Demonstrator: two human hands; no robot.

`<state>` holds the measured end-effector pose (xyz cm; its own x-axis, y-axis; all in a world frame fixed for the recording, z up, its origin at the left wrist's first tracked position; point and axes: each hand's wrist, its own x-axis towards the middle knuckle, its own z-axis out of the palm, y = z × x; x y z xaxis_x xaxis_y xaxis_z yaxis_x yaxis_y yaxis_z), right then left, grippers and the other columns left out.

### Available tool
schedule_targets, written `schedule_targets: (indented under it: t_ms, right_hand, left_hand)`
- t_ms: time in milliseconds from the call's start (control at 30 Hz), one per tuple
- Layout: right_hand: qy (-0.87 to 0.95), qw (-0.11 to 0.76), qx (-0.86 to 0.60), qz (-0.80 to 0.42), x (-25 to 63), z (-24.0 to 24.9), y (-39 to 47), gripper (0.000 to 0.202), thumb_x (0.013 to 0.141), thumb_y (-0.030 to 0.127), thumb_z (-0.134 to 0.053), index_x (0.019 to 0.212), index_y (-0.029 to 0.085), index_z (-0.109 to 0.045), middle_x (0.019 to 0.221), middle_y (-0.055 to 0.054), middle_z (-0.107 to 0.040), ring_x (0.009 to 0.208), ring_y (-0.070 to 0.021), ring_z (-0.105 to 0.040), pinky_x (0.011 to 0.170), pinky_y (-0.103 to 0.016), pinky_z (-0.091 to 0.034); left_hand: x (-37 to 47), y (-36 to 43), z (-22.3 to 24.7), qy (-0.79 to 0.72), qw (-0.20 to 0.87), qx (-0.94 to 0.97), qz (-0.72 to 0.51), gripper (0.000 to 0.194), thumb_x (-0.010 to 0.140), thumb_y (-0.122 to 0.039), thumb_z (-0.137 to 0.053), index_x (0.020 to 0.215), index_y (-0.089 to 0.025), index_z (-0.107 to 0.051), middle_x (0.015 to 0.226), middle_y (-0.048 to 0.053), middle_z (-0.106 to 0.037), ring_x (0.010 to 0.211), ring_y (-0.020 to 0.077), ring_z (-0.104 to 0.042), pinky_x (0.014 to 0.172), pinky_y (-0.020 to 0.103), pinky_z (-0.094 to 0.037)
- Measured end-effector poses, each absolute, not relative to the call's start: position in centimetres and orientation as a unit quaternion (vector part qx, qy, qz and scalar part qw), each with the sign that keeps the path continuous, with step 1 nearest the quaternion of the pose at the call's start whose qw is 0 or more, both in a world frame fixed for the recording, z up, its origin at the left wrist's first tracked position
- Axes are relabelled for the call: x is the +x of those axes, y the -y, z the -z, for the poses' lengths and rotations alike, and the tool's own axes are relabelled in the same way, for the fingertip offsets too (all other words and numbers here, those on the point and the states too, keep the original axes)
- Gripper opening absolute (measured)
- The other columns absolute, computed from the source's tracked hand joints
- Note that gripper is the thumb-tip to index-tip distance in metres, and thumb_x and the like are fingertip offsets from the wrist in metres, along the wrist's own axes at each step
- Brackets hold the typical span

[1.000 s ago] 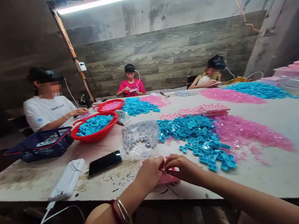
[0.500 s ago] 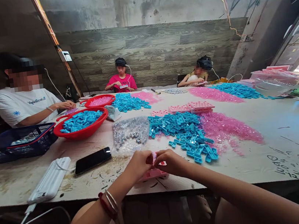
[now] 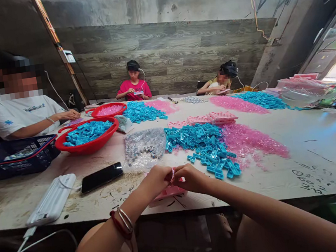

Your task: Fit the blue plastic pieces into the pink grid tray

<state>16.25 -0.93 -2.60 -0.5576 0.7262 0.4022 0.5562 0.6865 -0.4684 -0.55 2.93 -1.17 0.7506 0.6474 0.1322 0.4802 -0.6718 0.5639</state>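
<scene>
My left hand [image 3: 161, 177] and my right hand [image 3: 191, 176] meet fingertip to fingertip near the table's front edge, both closed in a pinch. Between them shows a sliver of a small pale pink plastic piece [image 3: 172, 174]; its kind is too small to tell. Directly beneath lies a pink molded tray [image 3: 171, 191], partly hidden by my hands. Just beyond my fingers spreads a heap of blue plastic parts [image 3: 210, 145]. Beside it, to the right, are loose clear pink pieces [image 3: 254, 143]. A clear plastic bag of small grey parts [image 3: 144, 148] lies behind my left hand.
Left of my hands lie a black phone [image 3: 101, 178] and a white power bank [image 3: 52, 200] with cables. Farther back stand a red basin [image 3: 91, 147] of blue parts, a dark blue basket [image 3: 16, 162] and stacked pink trays [image 3: 210, 118]. Several people sit around the table.
The view has shifted slightly, so the table contents sit a little higher and farther left. My hands stay together over the tray, with the right fingers slightly re-angled around the small piece.
</scene>
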Motion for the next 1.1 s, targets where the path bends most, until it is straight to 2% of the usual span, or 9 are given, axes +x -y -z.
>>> schedule_targets:
  t_ms: [300,467,700,800,867,967,1100]
  right_hand:
    - [0.875,0.278,-0.368,-0.148,16.1,3.0,0.7,0.013,0.072,0.006,-0.058,0.066,0.015,-0.066,0.073,-0.006,-0.068,0.066,-0.0134,-0.063,0.061,-0.022,-0.047]
    - [0.873,0.282,-0.366,-0.159,16.2,3.3,0.7,0.014,0.075,0.009,-0.057,0.068,0.016,-0.067,0.077,-0.006,-0.069,0.070,-0.0139,-0.064,0.065,-0.023,-0.048]
    - [0.873,0.288,-0.365,-0.145,15.9,2.7,1.6,0.016,0.077,0.008,-0.055,0.070,0.015,-0.068,0.079,-0.006,-0.068,0.071,-0.0130,-0.063,0.065,-0.022,-0.048]
    - [0.877,0.282,-0.374,-0.107,16.5,1.9,1.7,0.016,0.077,0.010,-0.055,0.078,0.018,-0.069,0.083,-0.005,-0.069,0.075,-0.0140,-0.063,0.070,-0.024,-0.049]
    - [0.856,0.309,-0.406,-0.079,17.7,1.2,1.5,0.015,0.077,0.013,-0.057,0.083,0.020,-0.069,0.085,-0.005,-0.069,0.078,-0.0150,-0.063,0.073,-0.026,-0.049]
    - [0.802,0.357,-0.477,-0.039,20.5,0.4,0.9,0.011,0.076,0.017,-0.059,0.081,0.019,-0.069,0.083,-0.005,-0.069,0.079,-0.0166,-0.063,0.073,-0.030,-0.050]
    - [0.755,0.348,-0.556,-0.023,24.3,0.2,0.1,0.011,0.077,0.023,-0.059,0.079,0.019,-0.069,0.082,-0.005,-0.069,0.081,-0.0185,-0.062,0.070,-0.032,-0.050]
  left_hand:
    - [-0.3,-2.8,0.6,-0.304,0.263,0.905,-0.140,0.021,0.061,0.001,-0.046,0.062,-0.015,-0.058,0.056,-0.005,-0.055,0.057,0.0085,-0.049,0.052,0.017,-0.030]
    - [-0.2,-2.7,0.2,-0.289,0.231,0.920,-0.126,0.019,0.065,-0.001,-0.046,0.061,-0.014,-0.059,0.054,-0.004,-0.054,0.055,0.0082,-0.047,0.051,0.018,-0.028]
    - [-0.5,-2.7,0.4,-0.316,0.261,0.901,-0.141,0.011,0.065,-0.006,-0.052,0.062,-0.015,-0.059,0.055,-0.005,-0.053,0.055,0.0083,-0.048,0.052,0.018,-0.031]
    - [-0.9,-3.1,0.2,-0.315,0.269,0.899,-0.144,0.009,0.066,-0.010,-0.053,0.069,-0.015,-0.060,0.061,-0.004,-0.057,0.059,0.0091,-0.051,0.054,0.017,-0.034]
    - [-1.7,-4.0,-0.1,-0.331,0.244,0.896,-0.167,0.009,0.070,-0.014,-0.052,0.073,-0.016,-0.060,0.065,-0.003,-0.059,0.061,0.0101,-0.052,0.056,0.018,-0.036]
    - [-3.6,-6.2,-0.2,-0.398,0.160,0.875,-0.223,0.012,0.074,-0.015,-0.048,0.075,-0.016,-0.060,0.071,0.001,-0.061,0.068,0.0130,-0.055,0.064,0.022,-0.040]
    - [-5.4,-9.8,0.9,-0.451,0.120,0.850,-0.244,0.022,0.079,-0.015,-0.042,0.086,-0.017,-0.062,0.088,0.006,-0.066,0.083,0.0175,-0.059,0.079,0.028,-0.043]
